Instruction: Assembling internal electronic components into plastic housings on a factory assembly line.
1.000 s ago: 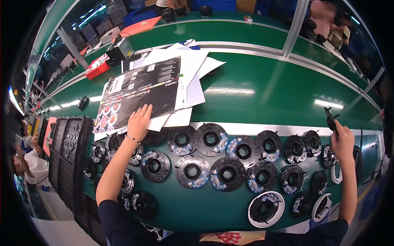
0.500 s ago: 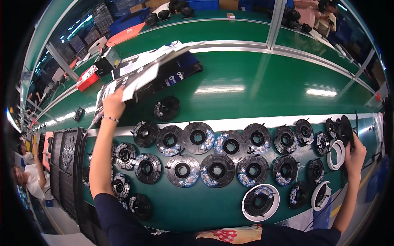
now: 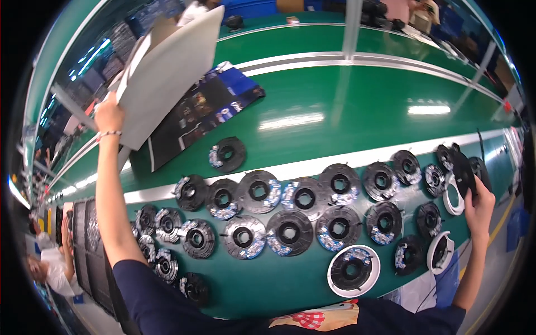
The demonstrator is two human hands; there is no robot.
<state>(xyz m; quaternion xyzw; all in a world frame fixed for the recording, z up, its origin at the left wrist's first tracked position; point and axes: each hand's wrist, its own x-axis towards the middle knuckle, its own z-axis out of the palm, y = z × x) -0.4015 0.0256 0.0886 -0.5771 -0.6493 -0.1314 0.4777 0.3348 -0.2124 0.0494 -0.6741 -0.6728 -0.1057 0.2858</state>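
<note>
With the left hand (image 3: pixel 109 114) clamped on lifted white sheets (image 3: pixel 167 72) and the right hand (image 3: pixel 479 204) clamped on a black reel (image 3: pixel 462 170), sheets could be dropped onto the reels (image 3: pixel 290 231).

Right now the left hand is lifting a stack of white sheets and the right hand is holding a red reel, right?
Not quite: the head view shows the reel in the right hand is black. The left hand does lift the white sheets.

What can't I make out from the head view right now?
- Underside of the white sheets raised by the left hand: faces away from the camera.
- Part of the dark poster: covered by the sheets.
- Black reel in the right hand: seen edge-on, near the bent rim.
- Reel labels: too small.
</note>
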